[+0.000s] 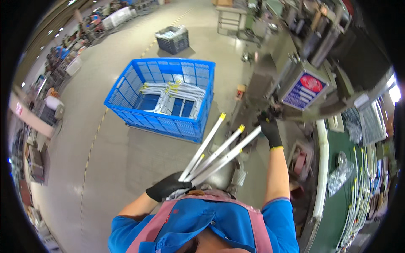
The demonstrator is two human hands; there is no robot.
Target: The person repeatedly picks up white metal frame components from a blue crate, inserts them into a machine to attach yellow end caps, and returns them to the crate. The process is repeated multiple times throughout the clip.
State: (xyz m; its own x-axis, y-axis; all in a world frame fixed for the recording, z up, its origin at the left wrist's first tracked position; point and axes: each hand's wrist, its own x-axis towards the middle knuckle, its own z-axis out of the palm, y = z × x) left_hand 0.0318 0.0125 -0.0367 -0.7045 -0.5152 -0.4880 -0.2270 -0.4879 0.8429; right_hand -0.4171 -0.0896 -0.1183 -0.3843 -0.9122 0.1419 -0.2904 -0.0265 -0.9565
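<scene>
My left hand, in a black glove, is closed around the lower ends of several white tubes close to my waist. The tubes fan out away from me, and yellow tips show on some of them. My right hand, also gloved in black with a yellow cuff edge, reaches forward beside the machine. The far end of the rightmost white tube meets this hand, whose fingers look closed on it; the dark glove blends into the machine parts, so finger detail is hard to see.
Ahead to the left, a blue plastic crate on the floor holds several white frames with yellow tips. Behind it stands a grey crate. At right, more white tubes and a clear plastic bag lie on a green surface.
</scene>
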